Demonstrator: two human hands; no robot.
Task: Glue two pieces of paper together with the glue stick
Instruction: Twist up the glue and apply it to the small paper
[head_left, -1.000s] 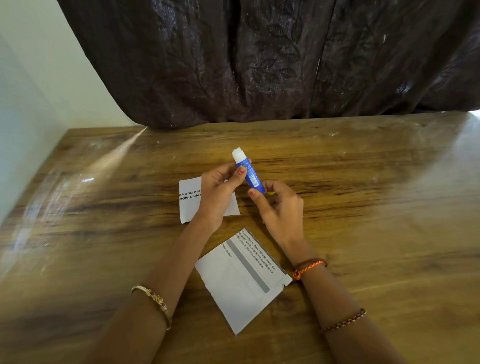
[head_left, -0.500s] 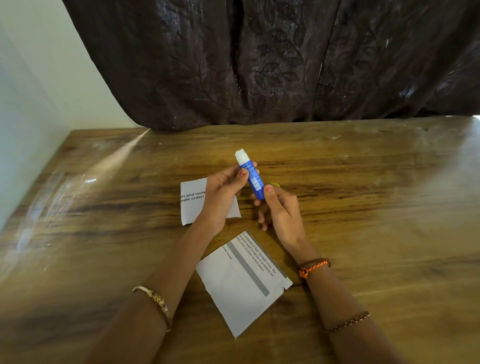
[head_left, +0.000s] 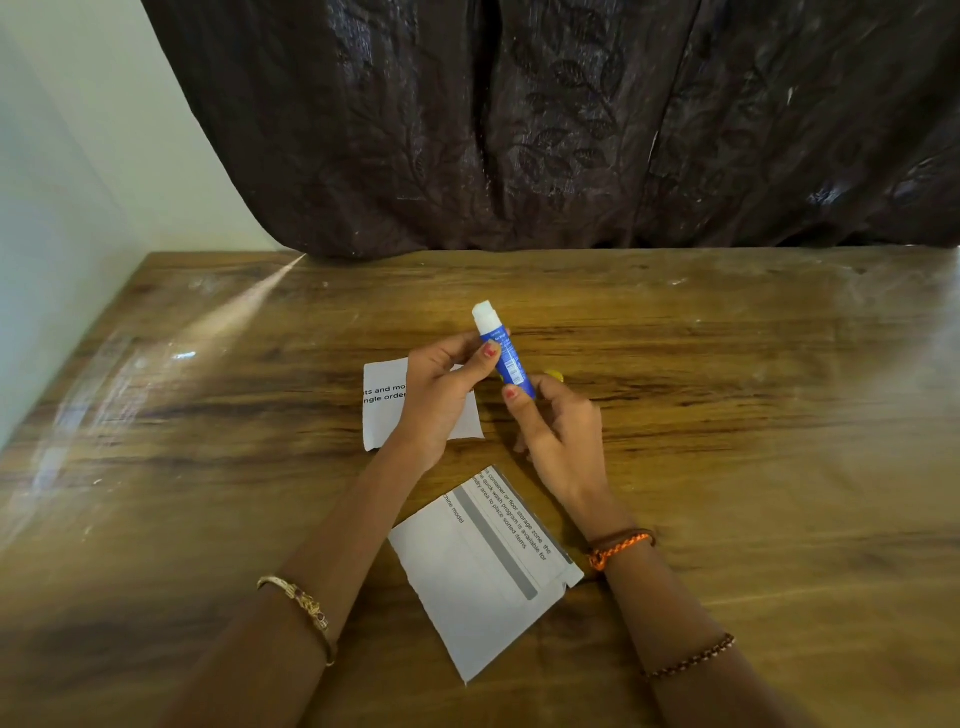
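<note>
A blue glue stick (head_left: 503, 352) with its white glue end up is held tilted above the table. My left hand (head_left: 441, 395) pinches its upper barrel. My right hand (head_left: 558, 431) grips its lower end between thumb and fingers, and a bit of yellow, perhaps the base or a cap (head_left: 555, 375), shows behind the fingers. A small white printed paper (head_left: 383, 400) lies under my left hand, partly covered. A larger white paper with a grey stripe (head_left: 483, 566) lies flat between my forearms.
The wooden table (head_left: 753, 415) spreads wide on both sides. A dark patterned curtain (head_left: 571, 130) hangs along its far edge, and a pale wall (head_left: 62, 208) borders the left side.
Both hands stay on the glue stick. The right hand's fingers have shifted around its lower end, as in a twisting grip. The papers have not moved.
</note>
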